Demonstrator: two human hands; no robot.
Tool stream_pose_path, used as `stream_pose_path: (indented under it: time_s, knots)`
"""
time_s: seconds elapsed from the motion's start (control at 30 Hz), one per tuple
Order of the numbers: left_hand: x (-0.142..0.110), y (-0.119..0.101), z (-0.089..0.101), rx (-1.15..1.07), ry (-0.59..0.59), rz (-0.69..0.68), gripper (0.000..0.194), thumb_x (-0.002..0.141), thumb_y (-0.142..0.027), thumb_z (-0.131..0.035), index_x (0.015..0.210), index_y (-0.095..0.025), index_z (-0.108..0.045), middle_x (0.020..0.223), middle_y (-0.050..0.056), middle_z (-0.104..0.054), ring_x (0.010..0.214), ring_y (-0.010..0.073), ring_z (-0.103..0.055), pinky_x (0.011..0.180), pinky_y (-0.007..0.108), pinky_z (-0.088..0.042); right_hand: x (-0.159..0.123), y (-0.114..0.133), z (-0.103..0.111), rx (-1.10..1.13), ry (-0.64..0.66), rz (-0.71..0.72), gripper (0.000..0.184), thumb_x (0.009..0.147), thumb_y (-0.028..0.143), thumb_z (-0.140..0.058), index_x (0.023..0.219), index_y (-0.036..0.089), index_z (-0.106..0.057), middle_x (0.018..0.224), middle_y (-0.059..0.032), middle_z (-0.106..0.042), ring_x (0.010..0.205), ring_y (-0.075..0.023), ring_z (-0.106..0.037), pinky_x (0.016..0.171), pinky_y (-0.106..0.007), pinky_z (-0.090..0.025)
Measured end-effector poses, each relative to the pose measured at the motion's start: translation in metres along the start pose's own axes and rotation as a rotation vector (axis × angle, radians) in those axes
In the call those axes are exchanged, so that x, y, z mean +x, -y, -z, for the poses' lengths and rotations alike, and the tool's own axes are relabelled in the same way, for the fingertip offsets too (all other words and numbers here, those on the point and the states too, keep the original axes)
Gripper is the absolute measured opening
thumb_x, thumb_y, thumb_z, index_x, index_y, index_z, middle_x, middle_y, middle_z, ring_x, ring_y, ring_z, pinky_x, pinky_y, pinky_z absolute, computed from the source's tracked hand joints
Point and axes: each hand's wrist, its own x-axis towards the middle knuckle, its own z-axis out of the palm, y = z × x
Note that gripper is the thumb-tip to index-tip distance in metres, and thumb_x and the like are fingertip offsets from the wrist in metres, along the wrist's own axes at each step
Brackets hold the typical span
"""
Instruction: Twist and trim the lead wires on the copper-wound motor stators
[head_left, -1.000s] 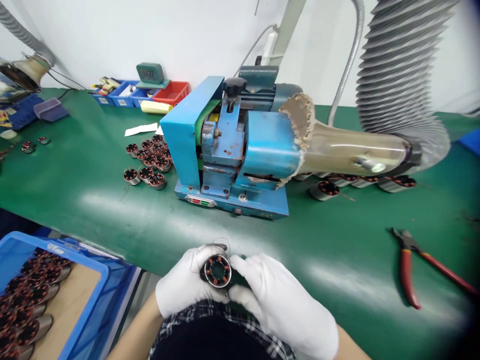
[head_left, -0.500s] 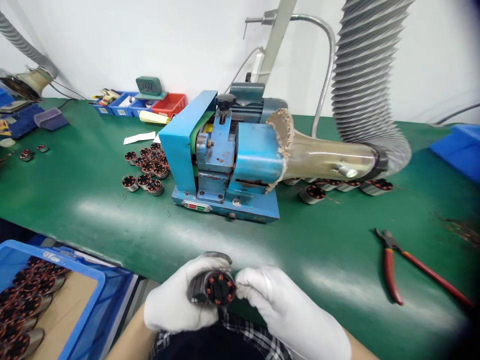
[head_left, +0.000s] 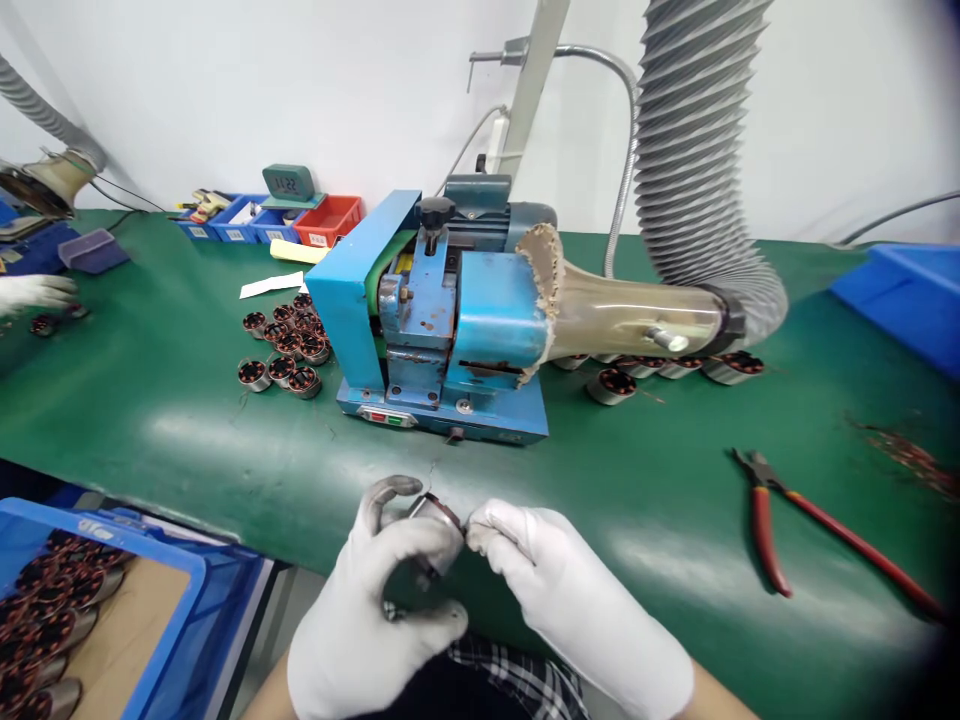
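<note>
A metal-cased motor stator [head_left: 441,522] is gripped by my gloved left hand [head_left: 367,600] above the front part of the bench. The fingers curl round its casing, while the thumb stands apart from it. The stator is tilted, its end face turned to the right. A thin wire pokes up from its upper edge. At the right edge of the stator, the fingertips of my gloved right hand [head_left: 551,565] are pinched together. Whatever they hold is hidden.
A blue belt machine [head_left: 420,330] with a suction duct [head_left: 630,310] stands ahead. Stators [head_left: 281,370] sit to its left, others [head_left: 611,386] at right. Red-handled cutters [head_left: 763,530] lie on the right. A blue crate [head_left: 196,580] holds stators. Another person's gloved hand [head_left: 34,293] shows far left.
The left hand has turned the stator from facing me to facing right, its thumb coming away. The right hand stays pinched beside it. A co-worker's gloved hand has appeared at far left.
</note>
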Motion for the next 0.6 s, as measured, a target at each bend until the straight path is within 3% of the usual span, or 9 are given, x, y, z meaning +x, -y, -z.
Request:
stream_pose_path:
  time_s: [0.07, 0.13, 0.2, 0.27, 0.37, 0.43, 0.53, 0.6]
  knots:
    - [-0.001, 0.001, 0.000, -0.082, -0.090, 0.015, 0.036, 0.068, -0.007, -0.062, 0.094, -0.028, -0.051, 0.104, 0.002, -0.054, 0.112, 0.0234, -0.045, 0.092, 0.039, -0.044, 0.000, 0.003, 0.001, 0.108, 0.043, -0.012, 0.020, 0.081, 0.023, -0.039, 0.061, 0.021, -0.040, 0.057, 0.0043, -0.038, 0.055, -0.0118, -0.034, 0.053, -0.024, -0.029]
    - [-0.001, 0.004, 0.000, -0.095, -0.107, 0.013, 0.049, 0.066, -0.004, -0.062, 0.106, -0.028, -0.049, 0.109, 0.004, -0.053, 0.112, 0.0240, -0.046, 0.095, 0.042, -0.041, 0.001, 0.003, 0.001, 0.318, 0.125, -0.040, 0.018, 0.077, 0.026, -0.042, 0.059, 0.020, -0.040, 0.056, 0.0053, -0.034, 0.051, -0.0103, -0.029, 0.049, -0.022, -0.027]
    - [0.002, 0.009, 0.002, -0.105, -0.017, 0.025, 0.058, 0.066, -0.001, -0.060, 0.115, -0.028, -0.048, 0.115, 0.005, -0.052, 0.112, 0.0239, -0.048, 0.096, 0.042, -0.041, 0.003, 0.002, 0.000, 0.524, 0.195, -0.093, 0.017, 0.074, 0.029, -0.045, 0.060, 0.020, -0.041, 0.053, 0.0070, -0.030, 0.047, -0.0086, -0.023, 0.044, -0.022, -0.022]
    - [0.006, 0.012, 0.005, -0.203, 0.086, 0.037, 0.054, 0.067, 0.000, -0.058, 0.113, -0.029, -0.050, 0.114, 0.005, -0.054, 0.108, 0.0227, -0.052, 0.092, 0.038, -0.044, 0.005, 0.000, -0.002, 0.616, 0.221, -0.136, 0.018, 0.073, 0.032, -0.047, 0.061, 0.020, -0.040, 0.052, 0.0083, -0.026, 0.045, -0.0077, -0.019, 0.042, -0.021, -0.018]
    - [0.010, 0.010, 0.010, -0.317, 0.194, 0.024, 0.039, 0.070, -0.004, -0.059, 0.102, -0.027, -0.057, 0.109, 0.004, -0.058, 0.112, 0.0240, -0.050, 0.092, 0.037, -0.045, 0.006, -0.002, -0.003, 0.484, 0.168, -0.099, 0.020, 0.075, 0.030, -0.046, 0.059, 0.020, -0.039, 0.054, 0.0068, -0.029, 0.049, -0.0088, -0.024, 0.045, -0.021, -0.022]
    - [0.010, 0.006, 0.012, -0.213, 0.152, -0.036, 0.031, 0.074, -0.007, -0.058, 0.097, -0.027, -0.058, 0.109, 0.004, -0.057, 0.113, 0.0233, -0.049, 0.094, 0.036, -0.043, 0.006, -0.002, -0.002, 0.376, 0.143, -0.061, 0.020, 0.077, 0.027, -0.044, 0.059, 0.020, -0.040, 0.057, 0.0055, -0.032, 0.053, -0.0099, -0.028, 0.048, -0.022, -0.026]
    - [0.008, 0.004, 0.010, 0.079, 0.011, -0.069, 0.045, 0.071, -0.011, -0.065, 0.111, -0.028, -0.051, 0.116, 0.008, -0.048, 0.113, 0.0246, -0.047, 0.094, 0.037, -0.043, 0.007, -0.004, 0.000, 0.354, 0.153, -0.039, 0.018, 0.078, 0.025, -0.043, 0.060, 0.020, -0.040, 0.057, 0.0057, -0.033, 0.053, -0.0102, -0.029, 0.049, -0.022, -0.028]
    - [0.006, 0.007, 0.006, 0.167, 0.025, -0.040, 0.060, 0.066, -0.011, -0.071, 0.118, -0.028, -0.046, 0.118, 0.009, -0.043, 0.112, 0.0254, -0.047, 0.092, 0.037, -0.045, 0.007, -0.006, 0.000, 0.361, 0.160, -0.042, 0.018, 0.078, 0.025, -0.042, 0.061, 0.020, -0.041, 0.057, 0.0056, -0.033, 0.052, -0.0103, -0.030, 0.049, -0.022, -0.028]
